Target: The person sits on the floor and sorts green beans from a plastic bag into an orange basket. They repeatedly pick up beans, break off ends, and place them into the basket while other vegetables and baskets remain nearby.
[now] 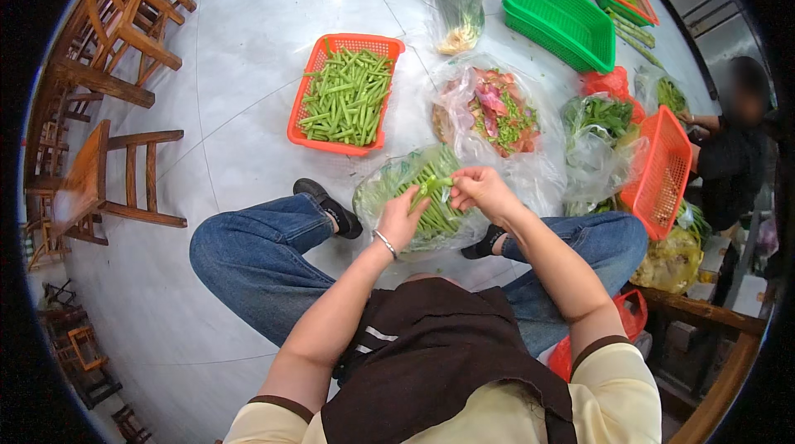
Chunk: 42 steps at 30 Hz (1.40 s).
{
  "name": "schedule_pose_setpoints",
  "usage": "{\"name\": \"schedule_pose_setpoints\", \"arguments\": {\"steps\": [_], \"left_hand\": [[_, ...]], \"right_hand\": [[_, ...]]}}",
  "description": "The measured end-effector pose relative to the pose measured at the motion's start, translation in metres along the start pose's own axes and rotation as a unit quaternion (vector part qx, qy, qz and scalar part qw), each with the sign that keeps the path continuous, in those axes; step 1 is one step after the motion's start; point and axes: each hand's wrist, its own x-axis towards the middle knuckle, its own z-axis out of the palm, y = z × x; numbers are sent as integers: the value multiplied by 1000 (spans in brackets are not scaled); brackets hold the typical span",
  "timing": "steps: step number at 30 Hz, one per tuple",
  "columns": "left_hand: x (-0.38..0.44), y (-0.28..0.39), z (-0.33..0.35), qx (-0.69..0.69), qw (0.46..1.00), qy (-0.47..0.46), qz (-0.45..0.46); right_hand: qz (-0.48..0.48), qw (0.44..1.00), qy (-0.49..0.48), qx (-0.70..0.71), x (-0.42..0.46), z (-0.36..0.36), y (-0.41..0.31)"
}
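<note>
My left hand (400, 218) is closed around several green beans (428, 186), and the fingertips of my right hand (481, 192) pinch the far end of one. Both hands are above an open clear plastic bag (376, 186) of long green beans on the floor between my feet. Beyond it stands an orange-red plastic basket (296, 124) holding cut bean pieces (348, 96). To its right a clear bag (456, 108) holds reddish and green vegetable scraps (506, 111).
Leafy greens in a plastic bag (599, 118), an upright red basket (661, 170) and stacked green baskets (559, 18) are at right. Bagged scallions (459, 15) lie farther off. A person (733, 146) is at far right. Wooden chairs (133, 177) line the left.
</note>
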Motion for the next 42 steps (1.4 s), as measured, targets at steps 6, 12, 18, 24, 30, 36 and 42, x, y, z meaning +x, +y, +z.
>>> {"name": "schedule_pose_setpoints", "arguments": {"steps": [6, 12, 18, 24, 30, 36, 42], "left_hand": [[-7, 35, 13, -482, 857, -34, -180], [15, -1, -15, -662, 689, 175, -237], [18, -21, -15, -592, 751, 166, -242], [15, -7, -6, -587, 735, 110, -321], [10, -20, 4, -536, 779, 97, -310], [14, -21, 7, -558, 762, 85, -317], [5, -32, 13, -541, 776, 84, -314]], "right_hand": [[21, 993, -23, 116, 1, 13, 5], [-70, 938, -127, -314, 3, -20, -12], [-379, 699, 293, -531, 37, -75, -4], [-5, 799, -242, -551, 58, -16, 99], [-1, 745, 66, -663, 73, -24, 155], [-30, 762, 59, -644, 73, -24, 177], [-88, 739, 131, -655, 63, -7, 166]]}}
